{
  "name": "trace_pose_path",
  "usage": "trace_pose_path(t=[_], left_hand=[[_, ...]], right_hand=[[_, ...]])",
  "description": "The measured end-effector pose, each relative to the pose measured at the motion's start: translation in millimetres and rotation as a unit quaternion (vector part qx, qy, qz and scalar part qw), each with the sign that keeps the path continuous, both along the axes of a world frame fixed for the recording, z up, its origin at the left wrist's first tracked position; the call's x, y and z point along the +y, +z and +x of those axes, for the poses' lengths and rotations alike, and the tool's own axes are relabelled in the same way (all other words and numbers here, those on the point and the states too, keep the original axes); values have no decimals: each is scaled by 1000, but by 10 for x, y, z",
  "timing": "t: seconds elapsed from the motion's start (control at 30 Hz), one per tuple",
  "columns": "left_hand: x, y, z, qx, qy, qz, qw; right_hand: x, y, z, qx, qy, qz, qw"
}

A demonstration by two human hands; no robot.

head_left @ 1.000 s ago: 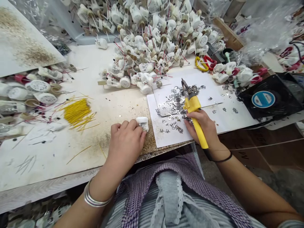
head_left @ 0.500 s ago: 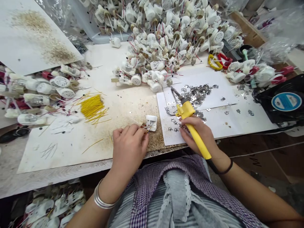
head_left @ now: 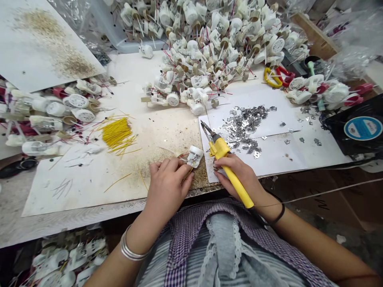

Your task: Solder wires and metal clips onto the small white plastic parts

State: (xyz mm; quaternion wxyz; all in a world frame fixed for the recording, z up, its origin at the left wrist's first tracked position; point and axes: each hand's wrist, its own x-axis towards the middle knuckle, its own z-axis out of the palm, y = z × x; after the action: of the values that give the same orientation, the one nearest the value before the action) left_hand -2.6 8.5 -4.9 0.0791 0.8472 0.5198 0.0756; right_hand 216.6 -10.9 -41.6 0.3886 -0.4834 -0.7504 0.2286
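My left hand (head_left: 167, 185) is closed at the near edge of the board, thumb and forefinger pinching a small white plastic housing (head_left: 195, 155) with thin wires, one of them yellow. The fingers partly hide the wires. Wrapped in my right hand (head_left: 239, 173) is a yellow soldering iron (head_left: 236, 185), its dark tip pointing up and away to the left, apart from the housing. Something small shows at the right fingertips, too small to make out. Beyond that hand, small metal tabs (head_left: 247, 123) lie heaped on white paper (head_left: 269, 161).
A bundle of yellow wires (head_left: 117, 134) lies left of centre. White plastic assemblies with red wires (head_left: 203, 59) are piled at the back, more (head_left: 44, 115) at the left. Yellow-handled and red-handled tools (head_left: 278, 76) lie at the back right, near a black device with a blue label (head_left: 363, 128).
My right hand has moved left and slightly nearer with the soldering iron, closer to the housing. The housing in my left hand has shifted a little to the right and tilted.
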Motion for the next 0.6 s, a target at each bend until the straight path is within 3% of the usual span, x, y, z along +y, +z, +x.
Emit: trace_pose_path(t=[0.23,0.43,0.6], left_hand=[[0,47,13,8,-13,11,1000],[-174,187,-124,17,9,51,999],[-267,255,-152,-51,-24,101,993]], right_hand=[[18,-57,-30,-4,1,1,1000],[-20,-31,-57,20,-4,6,1000],[-119,43,44,98,-35,-23,994]])
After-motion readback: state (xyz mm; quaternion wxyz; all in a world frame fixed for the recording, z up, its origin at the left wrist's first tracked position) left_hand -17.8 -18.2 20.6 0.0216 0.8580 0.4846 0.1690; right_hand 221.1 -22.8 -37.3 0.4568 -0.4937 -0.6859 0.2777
